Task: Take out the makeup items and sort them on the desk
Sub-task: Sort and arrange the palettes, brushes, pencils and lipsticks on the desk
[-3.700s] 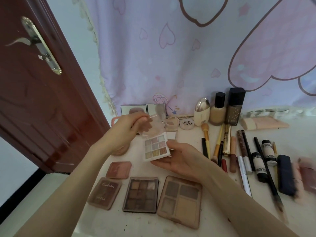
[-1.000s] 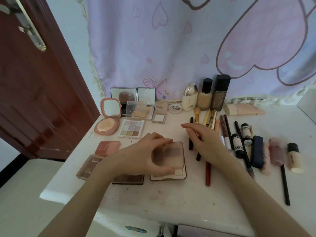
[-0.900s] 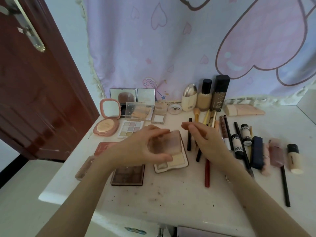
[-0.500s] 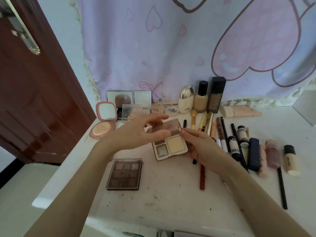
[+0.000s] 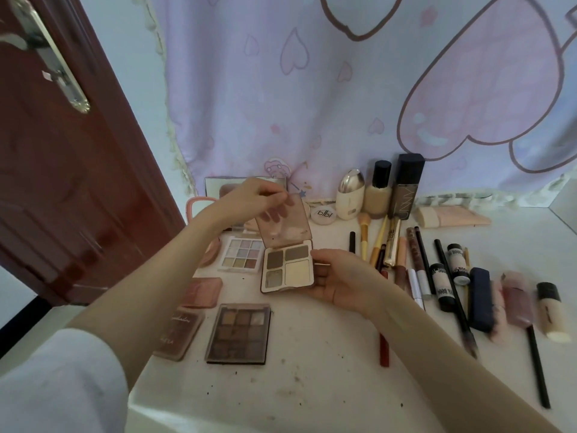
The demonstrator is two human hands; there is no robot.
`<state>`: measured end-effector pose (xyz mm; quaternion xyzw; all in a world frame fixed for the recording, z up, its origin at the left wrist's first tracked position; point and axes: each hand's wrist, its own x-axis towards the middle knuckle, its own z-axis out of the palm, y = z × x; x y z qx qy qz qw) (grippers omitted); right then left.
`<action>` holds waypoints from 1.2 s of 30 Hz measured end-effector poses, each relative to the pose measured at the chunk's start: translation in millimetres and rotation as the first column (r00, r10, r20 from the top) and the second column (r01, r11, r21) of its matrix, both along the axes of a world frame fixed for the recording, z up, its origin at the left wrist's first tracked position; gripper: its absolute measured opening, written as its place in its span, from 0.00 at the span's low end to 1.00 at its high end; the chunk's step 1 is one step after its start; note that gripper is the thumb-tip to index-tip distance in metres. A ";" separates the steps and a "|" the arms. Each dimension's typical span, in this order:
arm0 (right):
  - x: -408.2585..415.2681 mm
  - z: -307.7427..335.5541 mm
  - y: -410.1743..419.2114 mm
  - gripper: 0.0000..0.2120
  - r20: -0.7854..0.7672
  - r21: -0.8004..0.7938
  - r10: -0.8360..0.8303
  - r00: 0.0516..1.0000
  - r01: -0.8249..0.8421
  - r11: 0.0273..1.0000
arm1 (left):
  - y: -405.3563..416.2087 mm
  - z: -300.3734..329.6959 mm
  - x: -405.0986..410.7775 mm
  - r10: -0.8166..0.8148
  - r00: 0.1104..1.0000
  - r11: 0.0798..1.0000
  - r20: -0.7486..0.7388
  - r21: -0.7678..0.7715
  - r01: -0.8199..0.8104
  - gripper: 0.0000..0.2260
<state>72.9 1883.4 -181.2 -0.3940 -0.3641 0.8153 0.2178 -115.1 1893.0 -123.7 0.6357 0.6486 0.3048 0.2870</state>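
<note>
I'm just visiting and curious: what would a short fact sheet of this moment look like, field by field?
setting: white desk against a heart-print curtain
held item: four-pan palette, lifted off the desk
lid: translucent lid raised, palette open
left hand: pinches the lid's top edge
right hand: supports the palette base from the right
left of desk: other palettes lying flat, including a dark twelve-pan palette
right of desk: brushes, pencils and tubes in a row
back row: bottles standing upright
</note>
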 end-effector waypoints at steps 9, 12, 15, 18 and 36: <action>-1.3 -14.8 2.7 0.18 0.439 0.718 -0.201 0.876 -0.208 0.664 | 32.2 -10.2 1.1 -0.020 0.991 0.999 -0.134 -0.040 0.015 0.09; -3.6 -21.7 4.8 0.22 0.498 0.788 -0.236 0.835 -0.321 0.526 | 37.9 -13.0 0.8 -0.010 0.978 0.999 -0.208 -0.038 0.002 0.09; -5.9 -26.9 4.6 0.26 0.556 0.801 -0.227 0.799 -0.443 0.402 | 42.4 -15.7 1.7 0.002 0.964 1.000 -0.268 -0.011 -0.005 0.08; -6.5 -30.2 0.4 0.31 0.556 0.808 -0.224 0.801 -0.457 0.373 | 45.3 -17.7 3.1 0.023 0.954 0.998 -0.300 0.056 -0.007 0.07; -7.3 -24.2 -14.0 0.30 0.543 0.835 -0.381 0.748 -0.527 0.157 | -43.9 -18.5 -9.9 0.156 0.909 0.961 -0.386 0.272 -0.050 0.15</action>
